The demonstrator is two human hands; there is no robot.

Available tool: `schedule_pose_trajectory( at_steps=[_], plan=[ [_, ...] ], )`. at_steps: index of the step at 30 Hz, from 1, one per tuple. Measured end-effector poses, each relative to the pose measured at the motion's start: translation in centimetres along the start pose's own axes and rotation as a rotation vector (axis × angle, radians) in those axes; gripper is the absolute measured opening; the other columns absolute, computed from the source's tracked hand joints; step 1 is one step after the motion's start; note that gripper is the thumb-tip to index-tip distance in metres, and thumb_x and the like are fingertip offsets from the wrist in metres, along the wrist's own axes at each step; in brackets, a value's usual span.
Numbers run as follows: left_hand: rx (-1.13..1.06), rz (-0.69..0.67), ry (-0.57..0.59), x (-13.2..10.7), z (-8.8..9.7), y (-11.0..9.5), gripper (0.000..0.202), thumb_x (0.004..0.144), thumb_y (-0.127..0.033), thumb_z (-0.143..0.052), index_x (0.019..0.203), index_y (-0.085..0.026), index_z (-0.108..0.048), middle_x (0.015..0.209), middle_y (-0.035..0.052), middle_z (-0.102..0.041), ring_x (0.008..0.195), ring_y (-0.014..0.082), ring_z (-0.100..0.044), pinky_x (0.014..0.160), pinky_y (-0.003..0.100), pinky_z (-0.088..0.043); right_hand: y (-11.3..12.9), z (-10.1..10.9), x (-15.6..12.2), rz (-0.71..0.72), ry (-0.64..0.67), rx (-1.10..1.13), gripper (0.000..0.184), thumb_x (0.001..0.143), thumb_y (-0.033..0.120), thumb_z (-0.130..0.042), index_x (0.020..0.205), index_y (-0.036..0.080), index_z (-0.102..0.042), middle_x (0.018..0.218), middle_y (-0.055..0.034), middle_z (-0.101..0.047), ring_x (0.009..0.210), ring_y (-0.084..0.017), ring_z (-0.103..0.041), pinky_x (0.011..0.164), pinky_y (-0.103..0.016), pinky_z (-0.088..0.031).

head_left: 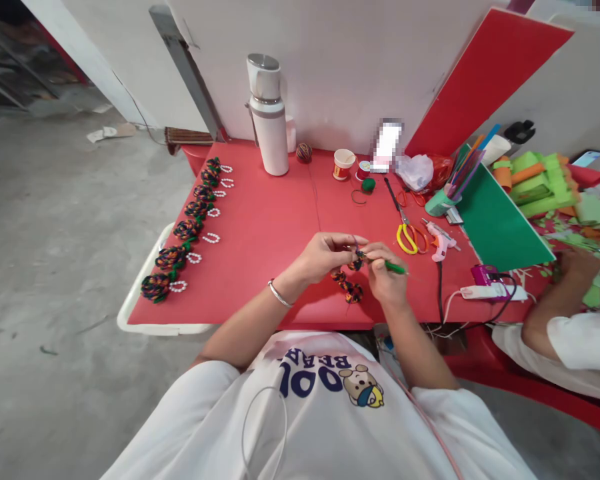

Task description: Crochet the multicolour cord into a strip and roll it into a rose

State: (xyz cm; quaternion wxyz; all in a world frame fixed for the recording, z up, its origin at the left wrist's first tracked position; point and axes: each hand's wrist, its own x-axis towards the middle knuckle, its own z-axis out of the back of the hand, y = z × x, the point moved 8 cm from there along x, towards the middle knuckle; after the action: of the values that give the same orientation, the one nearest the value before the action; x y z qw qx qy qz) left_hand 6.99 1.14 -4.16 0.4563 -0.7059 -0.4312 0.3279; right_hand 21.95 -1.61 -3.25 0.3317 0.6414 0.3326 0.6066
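Observation:
My left hand [327, 257] pinches a small piece of dark multicoloured crochet work [355, 263] near the table's front edge. In my right hand [386, 275] is a crochet hook with a green handle [395, 267], its tip at the crochet piece. The worked strip hangs below my fingers in curled, ruffled lumps [353, 292]. A strand of yarn [316, 200] runs back across the table to a multicoloured yarn ball [304, 153]. My fingers partly hide where hook and yarn meet.
Several finished crochet flowers with bead loops [173, 257] line the left edge of the red table [260, 220]. A white thermos [273, 133] stands behind. Scissors [406, 239], a pink glue gun [441, 241] and a power strip [495, 292] lie right; a co-worker's arm [545, 307] is beyond.

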Motion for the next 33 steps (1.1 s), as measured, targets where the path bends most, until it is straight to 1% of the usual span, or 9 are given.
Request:
schedule_pose_trajectory(
  at_steps=[3,8,11,13,16,19,23,27,33],
  plan=[
    [-0.028,-0.012,-0.083,-0.2,0.5,0.3,0.047,0.066,-0.028,-0.086,0.110,-0.013,-0.080,0.078,0.0038,-0.072,0.052,0.0067,-0.054,0.043,0.019,-0.038,0.1,-0.5,-1.5,0.051,-0.124,-0.169,0.018,0.096,0.042,-0.065,0.097,0.028,-0.076,0.096,-0.0041,-0.073,0.092,-0.020,-0.071,0.077,-0.037,-0.062],
    [0.012,-0.103,-0.173,-0.4,1.2,0.3,0.051,0.064,-0.033,-0.090,0.108,-0.012,-0.079,0.077,0.0043,-0.073,0.061,0.0102,-0.060,0.052,0.021,-0.045,2.3,-0.9,-1.7,0.163,-0.090,-0.348,0.013,0.097,0.027,-0.064,0.102,0.028,-0.077,0.096,-0.0033,-0.074,0.090,-0.019,-0.071,0.081,-0.037,-0.062],
    [0.042,-0.159,-0.259,-0.5,1.2,0.5,0.046,0.063,-0.029,-0.090,0.104,-0.011,-0.080,0.076,0.0034,-0.073,0.067,0.0109,-0.063,0.062,0.023,-0.050,3.5,-1.5,-2.0,0.279,-0.071,-0.508,0.020,0.095,0.021,-0.067,0.110,0.030,-0.076,0.100,-0.0044,-0.073,0.093,-0.019,-0.070,0.082,-0.037,-0.061],
    [0.016,-0.147,-0.298,-0.5,1.0,1.1,0.045,0.063,-0.028,-0.089,0.104,-0.012,-0.080,0.075,0.0020,-0.072,0.063,0.0093,-0.060,0.059,0.022,-0.050,3.9,-2.1,-2.6,0.372,-0.089,-0.590,0.028,0.093,0.019,-0.069,0.118,0.032,-0.074,0.103,-0.0054,-0.073,0.095,-0.020,-0.070,0.081,-0.038,-0.061],
    [-0.095,-0.031,-0.256,-0.5,0.4,2.6,0.047,0.062,-0.033,-0.090,0.103,-0.012,-0.080,0.073,0.0016,-0.071,0.055,0.0077,-0.057,0.051,0.021,-0.048,3.9,-2.4,-3.4,0.465,-0.153,-0.633,0.037,0.092,0.017,-0.070,0.125,0.034,-0.072,0.108,-0.0059,-0.073,0.098,-0.021,-0.069,0.082,-0.039,-0.060],
    [-0.198,0.060,-0.183,-0.6,0.2,3.1,0.050,0.059,-0.036,-0.093,0.100,-0.012,-0.080,0.075,0.0031,-0.072,0.053,0.0082,-0.058,0.049,0.021,-0.048,3.4,-1.8,-2.9,0.439,-0.159,-0.533,0.029,0.094,0.022,-0.069,0.119,0.035,-0.074,0.105,-0.0043,-0.074,0.096,-0.021,-0.070,0.082,-0.040,-0.060],
    [-0.162,0.002,-0.154,-0.9,0.9,1.5,0.049,0.058,-0.031,-0.095,0.102,-0.014,-0.081,0.069,0.0009,-0.070,0.052,0.0065,-0.055,0.047,0.019,-0.043,2.7,-0.8,-0.6,0.295,0.057,-0.318,0.016,0.096,0.032,-0.067,0.108,0.035,-0.077,0.100,-0.0023,-0.077,0.091,-0.021,-0.071,0.081,-0.042,-0.060],
    [-0.040,-0.033,-0.129,-0.9,1.3,0.5,0.045,0.059,-0.028,-0.094,0.100,-0.012,-0.082,0.068,0.0028,-0.071,0.055,0.0079,-0.056,0.050,0.020,-0.044,3.5,-0.5,1.2,0.224,0.320,-0.282,0.016,0.094,0.030,-0.069,0.108,0.034,-0.077,0.105,-0.0030,-0.079,0.094,-0.021,-0.071,0.085,-0.042,-0.058],
    [0.042,-0.003,-0.083,-0.8,1.1,0.4,0.040,0.062,-0.022,-0.089,0.100,-0.011,-0.082,0.070,0.0030,-0.071,0.061,0.0093,-0.059,0.058,0.022,-0.048,5.1,-0.4,2.0,0.229,0.493,-0.338,0.016,0.093,0.025,-0.070,0.107,0.030,-0.077,0.109,-0.0051,-0.079,0.097,-0.021,-0.071,0.087,-0.042,-0.057]
  ],
)
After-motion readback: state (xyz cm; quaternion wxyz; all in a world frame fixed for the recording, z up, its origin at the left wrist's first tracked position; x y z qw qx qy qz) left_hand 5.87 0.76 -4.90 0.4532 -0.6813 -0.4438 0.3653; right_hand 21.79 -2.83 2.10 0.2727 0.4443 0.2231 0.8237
